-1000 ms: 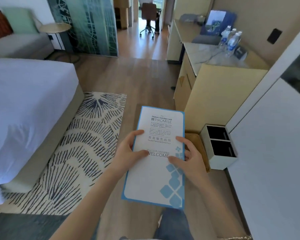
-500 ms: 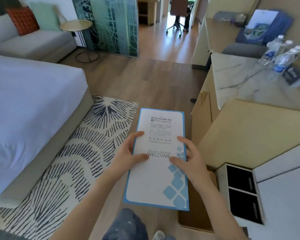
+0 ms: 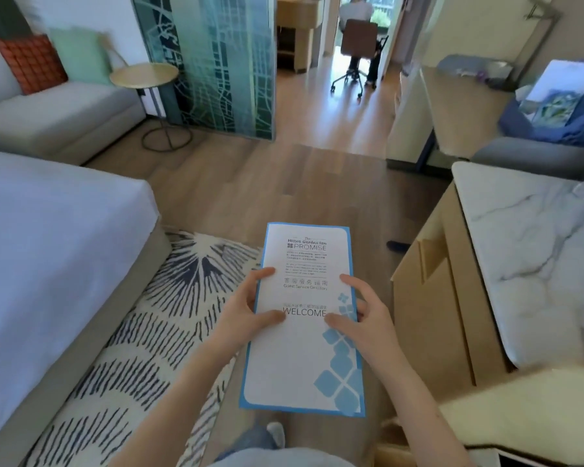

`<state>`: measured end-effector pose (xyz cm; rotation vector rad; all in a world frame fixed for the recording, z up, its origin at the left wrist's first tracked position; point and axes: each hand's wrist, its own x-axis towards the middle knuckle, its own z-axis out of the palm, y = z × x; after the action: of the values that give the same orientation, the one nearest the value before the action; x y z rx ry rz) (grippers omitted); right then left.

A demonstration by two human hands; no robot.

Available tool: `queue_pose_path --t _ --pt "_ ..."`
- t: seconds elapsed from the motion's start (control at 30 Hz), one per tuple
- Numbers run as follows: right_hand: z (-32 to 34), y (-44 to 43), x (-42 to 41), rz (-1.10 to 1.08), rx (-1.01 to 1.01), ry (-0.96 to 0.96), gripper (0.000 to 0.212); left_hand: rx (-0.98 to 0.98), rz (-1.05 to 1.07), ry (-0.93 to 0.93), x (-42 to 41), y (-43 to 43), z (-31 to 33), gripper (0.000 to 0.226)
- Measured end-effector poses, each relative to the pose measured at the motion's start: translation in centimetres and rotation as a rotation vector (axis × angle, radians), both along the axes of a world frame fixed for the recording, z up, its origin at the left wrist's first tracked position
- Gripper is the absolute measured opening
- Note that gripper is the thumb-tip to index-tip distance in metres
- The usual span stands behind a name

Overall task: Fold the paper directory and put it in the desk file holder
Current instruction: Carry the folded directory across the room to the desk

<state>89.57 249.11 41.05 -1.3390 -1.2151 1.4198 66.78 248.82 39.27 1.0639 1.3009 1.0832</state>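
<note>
Bed at left, marble tabletop at right; we hold the paper directory at centre frame, left hand and right hand fingers clamped on its edges.

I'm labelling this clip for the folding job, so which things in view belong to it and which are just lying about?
Part of the job:
- paper directory, held flat in the air
- left hand at its left edge
- right hand at its right edge

Just lying about:
- bed
- patterned rug
- round side table
- marble counter
- office chair

No desk file holder can be made out.
</note>
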Motion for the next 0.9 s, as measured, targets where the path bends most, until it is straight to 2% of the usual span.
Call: queue_pose_path --t 0.13,0.3,0.47,0.63,0.9 --pt "1.7 9.6 -0.6 -0.085 0.024 0.013 0.061 0.037 -0.085 0.008 -0.7 11.8 2.3 0.071" --pt "1.1 21.6 0.5 -0.144 0.015 0.0 0.064 0.018 -0.132 0.043 0.4 24.3 0.9 0.073" --pt "-0.8 35.7 1.1 -0.108 -0.004 0.004 0.064 -0.008 -0.086 0.056 1.2 37.3 -0.6 0.072" --pt "0.6 50.6 1.2 -0.054 -0.006 0.026 0.065 0.024 -0.014 0.101 1.2 51.4 1.5 0.071" --pt "0.9 69.7 1.3 -0.037 -0.039 0.006 0.065 -0.011 -0.01 0.047 1.5 70.0 1.3 0.074"
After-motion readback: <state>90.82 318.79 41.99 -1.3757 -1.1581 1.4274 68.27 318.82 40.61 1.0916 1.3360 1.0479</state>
